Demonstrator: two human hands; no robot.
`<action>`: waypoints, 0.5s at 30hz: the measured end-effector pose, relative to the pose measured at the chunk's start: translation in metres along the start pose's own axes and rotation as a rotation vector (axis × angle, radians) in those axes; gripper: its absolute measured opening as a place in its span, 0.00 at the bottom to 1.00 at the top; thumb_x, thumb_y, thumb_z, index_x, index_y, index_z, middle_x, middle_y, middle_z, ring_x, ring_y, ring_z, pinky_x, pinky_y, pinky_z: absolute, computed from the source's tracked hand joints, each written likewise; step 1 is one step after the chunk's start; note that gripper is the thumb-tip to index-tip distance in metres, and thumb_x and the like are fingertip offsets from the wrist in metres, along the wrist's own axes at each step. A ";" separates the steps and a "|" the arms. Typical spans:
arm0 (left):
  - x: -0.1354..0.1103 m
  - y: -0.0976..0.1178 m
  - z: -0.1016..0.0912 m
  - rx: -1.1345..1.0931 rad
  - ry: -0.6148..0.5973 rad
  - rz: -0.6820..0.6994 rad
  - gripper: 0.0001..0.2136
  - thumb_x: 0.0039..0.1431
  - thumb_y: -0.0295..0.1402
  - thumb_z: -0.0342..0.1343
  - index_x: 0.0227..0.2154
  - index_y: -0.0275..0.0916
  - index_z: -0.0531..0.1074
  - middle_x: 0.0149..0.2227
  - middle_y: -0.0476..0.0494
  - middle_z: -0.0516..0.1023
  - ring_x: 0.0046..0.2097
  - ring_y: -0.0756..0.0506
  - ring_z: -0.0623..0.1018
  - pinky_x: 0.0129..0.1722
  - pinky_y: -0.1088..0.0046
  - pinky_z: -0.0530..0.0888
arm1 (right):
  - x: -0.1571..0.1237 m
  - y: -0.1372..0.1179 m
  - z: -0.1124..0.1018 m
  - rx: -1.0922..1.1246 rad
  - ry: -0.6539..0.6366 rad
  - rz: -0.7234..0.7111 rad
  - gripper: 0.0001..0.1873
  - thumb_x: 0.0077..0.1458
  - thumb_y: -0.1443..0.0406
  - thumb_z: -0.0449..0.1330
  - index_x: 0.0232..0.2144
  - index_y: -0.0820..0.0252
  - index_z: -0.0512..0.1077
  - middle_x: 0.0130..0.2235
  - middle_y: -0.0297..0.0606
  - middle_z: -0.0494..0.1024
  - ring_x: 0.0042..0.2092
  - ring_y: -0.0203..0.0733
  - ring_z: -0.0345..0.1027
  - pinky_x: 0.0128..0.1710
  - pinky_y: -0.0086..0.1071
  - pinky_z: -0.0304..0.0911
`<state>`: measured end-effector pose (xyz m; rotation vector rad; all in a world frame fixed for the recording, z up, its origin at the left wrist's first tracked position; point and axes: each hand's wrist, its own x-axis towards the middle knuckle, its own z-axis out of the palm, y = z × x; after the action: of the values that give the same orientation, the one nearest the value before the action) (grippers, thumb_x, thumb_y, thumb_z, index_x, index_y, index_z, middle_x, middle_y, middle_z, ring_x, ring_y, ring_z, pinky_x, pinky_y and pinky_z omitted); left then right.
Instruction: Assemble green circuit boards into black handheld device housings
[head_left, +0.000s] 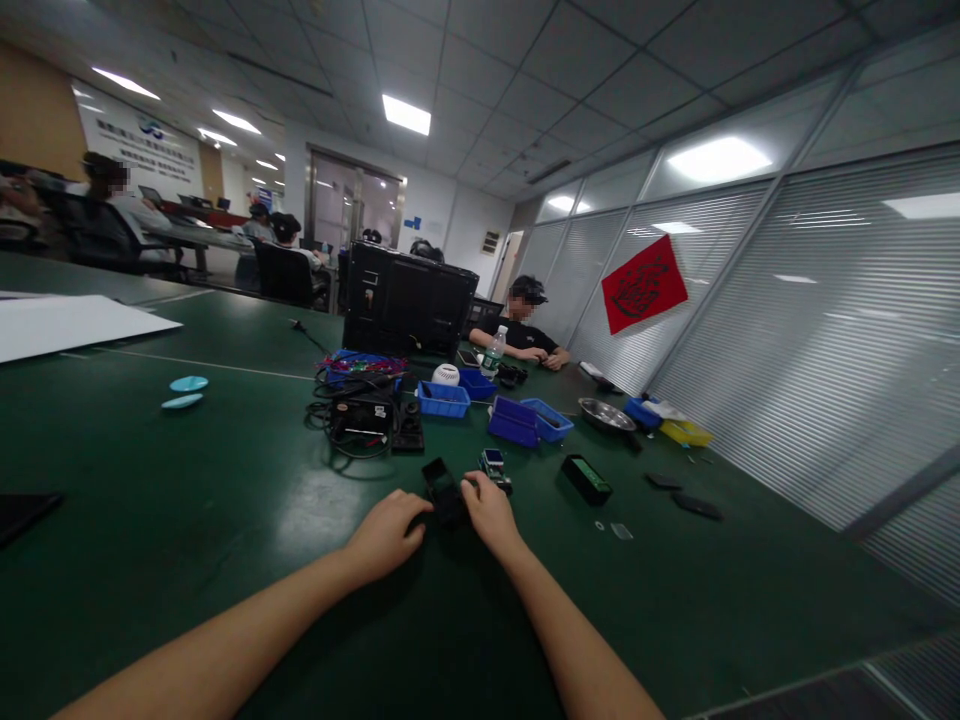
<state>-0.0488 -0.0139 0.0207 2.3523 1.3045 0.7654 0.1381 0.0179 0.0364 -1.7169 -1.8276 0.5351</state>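
Observation:
A small black device with a dark, screen-like face (439,480) is between my two hands over the green table. My left hand (390,530) is at its left side, fingertips against the edge and thumb held apart from the fingers. On the other side, the thumb and fingers of my right hand (490,512) close on the device's right edge. Just beyond my right fingers lies a green circuit board with a little display (493,460). Farther right rests a black box with a green panel (586,479).
A soldering station with cables (363,422) stands ahead, near blue bins (444,401), a white ball (445,375) and a large black panel (409,298). A metal bowl (606,415) and flat black pieces (696,506) lie right. Another person (517,335) sits across the table.

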 end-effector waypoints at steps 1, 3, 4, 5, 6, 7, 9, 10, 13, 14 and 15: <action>0.000 0.000 0.000 -0.001 0.002 0.008 0.15 0.49 0.26 0.47 0.40 0.41 0.69 0.41 0.47 0.74 0.43 0.46 0.69 0.46 0.70 0.63 | -0.001 -0.002 -0.002 -0.051 0.047 -0.041 0.16 0.55 0.59 0.46 0.39 0.58 0.68 0.33 0.39 0.74 0.35 0.41 0.69 0.35 0.32 0.60; 0.000 0.001 -0.001 -0.003 0.002 0.019 0.15 0.48 0.26 0.47 0.40 0.41 0.70 0.41 0.48 0.74 0.43 0.46 0.69 0.45 0.70 0.64 | -0.005 -0.006 -0.004 -0.091 0.090 -0.090 0.17 0.56 0.57 0.45 0.39 0.57 0.69 0.38 0.39 0.73 0.40 0.41 0.67 0.39 0.31 0.58; 0.000 0.001 -0.001 -0.002 0.001 0.019 0.15 0.48 0.26 0.47 0.39 0.41 0.70 0.40 0.48 0.74 0.43 0.46 0.69 0.45 0.70 0.64 | -0.006 -0.008 -0.005 -0.094 0.097 -0.108 0.18 0.56 0.57 0.44 0.40 0.57 0.68 0.39 0.40 0.73 0.40 0.40 0.66 0.40 0.31 0.58; 0.000 0.001 -0.002 0.000 -0.002 0.019 0.15 0.48 0.25 0.47 0.39 0.41 0.70 0.40 0.47 0.74 0.43 0.46 0.69 0.45 0.70 0.64 | -0.007 -0.009 -0.005 -0.095 0.102 -0.122 0.19 0.56 0.56 0.44 0.41 0.58 0.68 0.39 0.40 0.72 0.40 0.40 0.66 0.40 0.30 0.57; 0.000 0.001 -0.002 -0.001 -0.004 0.021 0.15 0.48 0.26 0.47 0.39 0.42 0.70 0.40 0.48 0.74 0.43 0.46 0.69 0.45 0.70 0.64 | -0.008 -0.009 -0.005 -0.097 0.103 -0.132 0.19 0.56 0.56 0.45 0.42 0.58 0.67 0.40 0.40 0.71 0.40 0.39 0.66 0.40 0.30 0.57; 0.000 0.001 -0.002 -0.001 -0.005 0.025 0.14 0.49 0.26 0.47 0.39 0.42 0.70 0.40 0.48 0.74 0.43 0.46 0.69 0.45 0.70 0.63 | -0.009 -0.009 -0.005 -0.103 0.098 -0.139 0.20 0.55 0.55 0.46 0.43 0.58 0.67 0.40 0.40 0.71 0.40 0.39 0.66 0.40 0.30 0.57; 0.000 0.001 -0.001 -0.008 -0.007 0.035 0.14 0.49 0.26 0.47 0.39 0.42 0.70 0.40 0.48 0.74 0.43 0.46 0.69 0.45 0.70 0.63 | -0.009 -0.008 -0.003 -0.118 0.083 -0.153 0.20 0.53 0.54 0.49 0.44 0.58 0.66 0.41 0.40 0.70 0.40 0.40 0.65 0.39 0.30 0.58; 0.000 0.000 -0.001 -0.014 -0.006 0.035 0.14 0.49 0.26 0.47 0.39 0.42 0.69 0.40 0.48 0.74 0.43 0.46 0.69 0.45 0.70 0.63 | -0.008 -0.006 -0.002 -0.126 0.080 -0.157 0.20 0.51 0.55 0.51 0.44 0.57 0.66 0.42 0.40 0.69 0.40 0.40 0.65 0.39 0.30 0.58; 0.000 -0.001 0.000 -0.068 0.014 -0.026 0.15 0.49 0.27 0.48 0.42 0.42 0.67 0.40 0.47 0.73 0.42 0.47 0.70 0.43 0.71 0.64 | -0.005 -0.001 0.003 -0.123 0.082 -0.155 0.19 0.49 0.61 0.54 0.44 0.59 0.66 0.39 0.39 0.71 0.39 0.40 0.65 0.38 0.30 0.58; 0.000 -0.002 0.000 -0.094 0.024 -0.054 0.17 0.50 0.27 0.48 0.44 0.42 0.65 0.39 0.47 0.73 0.41 0.48 0.70 0.42 0.72 0.64 | -0.004 0.000 0.005 -0.101 0.073 -0.154 0.18 0.49 0.62 0.53 0.44 0.60 0.66 0.36 0.38 0.72 0.36 0.39 0.66 0.37 0.30 0.58; 0.000 -0.001 0.000 -0.116 0.033 -0.076 0.18 0.50 0.28 0.48 0.46 0.42 0.63 0.38 0.48 0.73 0.39 0.48 0.70 0.40 0.73 0.65 | -0.003 0.001 0.007 -0.067 0.050 -0.156 0.18 0.49 0.64 0.53 0.44 0.60 0.66 0.33 0.36 0.72 0.33 0.38 0.66 0.35 0.29 0.59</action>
<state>-0.0494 -0.0131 0.0197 2.1954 1.3187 0.8365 0.1347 0.0156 0.0301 -1.5987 -1.9429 0.3675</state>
